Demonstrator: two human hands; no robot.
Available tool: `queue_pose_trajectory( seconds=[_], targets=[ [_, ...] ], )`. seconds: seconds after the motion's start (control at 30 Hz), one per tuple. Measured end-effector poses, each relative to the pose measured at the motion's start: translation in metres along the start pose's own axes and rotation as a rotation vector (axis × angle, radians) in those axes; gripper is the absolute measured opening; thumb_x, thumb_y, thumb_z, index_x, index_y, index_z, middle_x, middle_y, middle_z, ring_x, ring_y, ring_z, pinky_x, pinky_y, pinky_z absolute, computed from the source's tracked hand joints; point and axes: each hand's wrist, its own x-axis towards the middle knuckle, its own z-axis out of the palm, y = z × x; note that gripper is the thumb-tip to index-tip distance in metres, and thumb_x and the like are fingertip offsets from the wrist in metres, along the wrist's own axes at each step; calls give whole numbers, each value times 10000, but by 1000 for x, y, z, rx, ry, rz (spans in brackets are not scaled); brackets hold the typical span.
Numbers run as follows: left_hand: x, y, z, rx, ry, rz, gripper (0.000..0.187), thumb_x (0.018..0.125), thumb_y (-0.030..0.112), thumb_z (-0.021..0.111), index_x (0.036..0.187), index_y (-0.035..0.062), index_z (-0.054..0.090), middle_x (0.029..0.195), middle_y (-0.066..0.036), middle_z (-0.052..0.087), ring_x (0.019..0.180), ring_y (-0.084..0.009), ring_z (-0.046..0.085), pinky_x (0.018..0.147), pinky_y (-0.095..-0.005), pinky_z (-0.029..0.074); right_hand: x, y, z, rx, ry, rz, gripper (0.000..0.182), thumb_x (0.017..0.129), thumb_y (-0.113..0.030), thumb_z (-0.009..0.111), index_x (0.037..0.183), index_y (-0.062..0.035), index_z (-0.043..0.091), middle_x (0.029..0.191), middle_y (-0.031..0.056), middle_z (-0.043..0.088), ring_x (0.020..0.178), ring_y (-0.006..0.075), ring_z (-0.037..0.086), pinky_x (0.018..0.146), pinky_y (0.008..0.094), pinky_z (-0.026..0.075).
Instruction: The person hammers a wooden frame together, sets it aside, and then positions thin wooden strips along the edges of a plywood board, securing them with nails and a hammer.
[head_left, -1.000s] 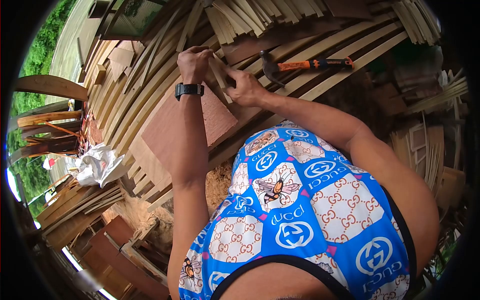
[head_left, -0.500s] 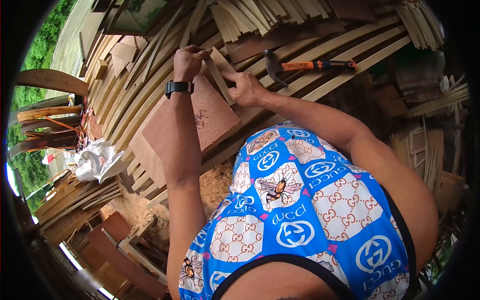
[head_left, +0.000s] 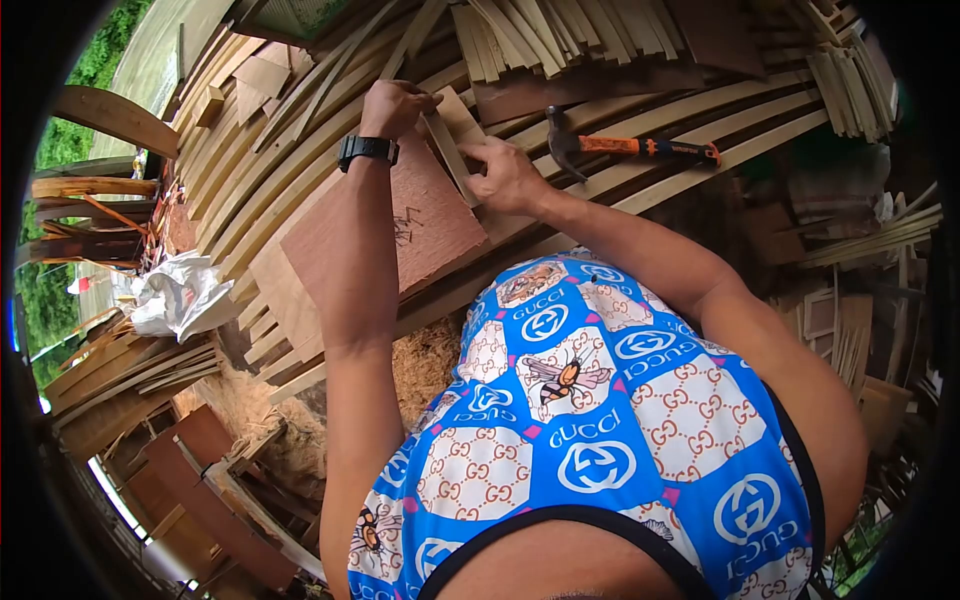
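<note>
My left hand [head_left: 393,108], below which a black watch sits on the wrist, is closed at the upper end of a narrow wood strip [head_left: 450,160]; what its fingertips pinch is too small to make out. My right hand [head_left: 505,178] has its fingers curled against the right side of that strip, near its lower part. The strip lies along the edge of a reddish plywood panel [head_left: 440,225], next to a pale wood piece [head_left: 459,116]. Several nails [head_left: 404,225] lie loose on the panel, partly behind my left forearm. A hammer [head_left: 630,146] with an orange and black handle rests on slats to the right.
Long parallel slats [head_left: 235,215] run beneath the panel. Bundled thin strips [head_left: 560,35] lie at the top, with more strips [head_left: 850,90] at the upper right. A white plastic bag [head_left: 182,296] sits at the left, above stacked wood scraps [head_left: 130,375].
The view has shifted slightly, so hammer and hands appear a little farther right. Both hands keep nearly the same places at the strip.
</note>
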Motion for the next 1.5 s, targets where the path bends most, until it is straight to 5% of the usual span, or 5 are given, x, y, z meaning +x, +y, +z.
queue_pose_trajectory(
  seconds=[0.37, 0.6, 1.23, 1.3, 1.5],
  targets=[
    [-9, -37, 12, 164, 108, 126, 317, 863, 332, 813, 948, 27, 821, 897, -170, 787, 846, -269, 765, 792, -368, 588, 7, 3, 2, -49, -142, 20, 422, 800, -171, 610, 1170, -22, 748, 952, 248, 730, 933, 414, 708, 854, 452, 563],
    [-6, -26, 13, 252, 151, 10, 359, 746, 367, 863, 959, 80, 835, 941, -178, 785, 924, -333, 758, 876, -407, 585, 10, 2, 4, -65, -122, 54, 420, 780, -164, 606, 1149, -25, 752, 949, 252, 728, 929, 416, 708, 851, 454, 563],
    [-21, -11, 12, 474, 66, -22, 269, 789, 299, 731, 980, 142, 837, 1018, -174, 781, 991, -364, 748, 919, -445, 582, 2, -10, 0, -21, -301, 176, 479, 758, -136, 643, 1188, 50, 740, 1070, 285, 742, 1048, 392, 727, 963, 409, 572],
    [-22, -16, 11, 337, 12, 142, 229, 824, 244, 714, 989, 136, 833, 969, -173, 784, 949, -360, 758, 891, -443, 593, -3, -12, 2, 11, -235, 156, 253, 755, -106, 639, 929, 17, 775, 987, 258, 747, 988, 410, 732, 881, 436, 595],
    [-35, -12, 11, 750, 130, 297, 287, 838, 211, 722, 1104, 133, 796, 1321, -144, 684, 1258, -369, 613, 1070, -501, 476, -3, -14, -4, 3, -279, 148, 471, 771, -153, 660, 1195, 36, 742, 1090, 288, 736, 1055, 402, 723, 976, 418, 565]
  ],
)
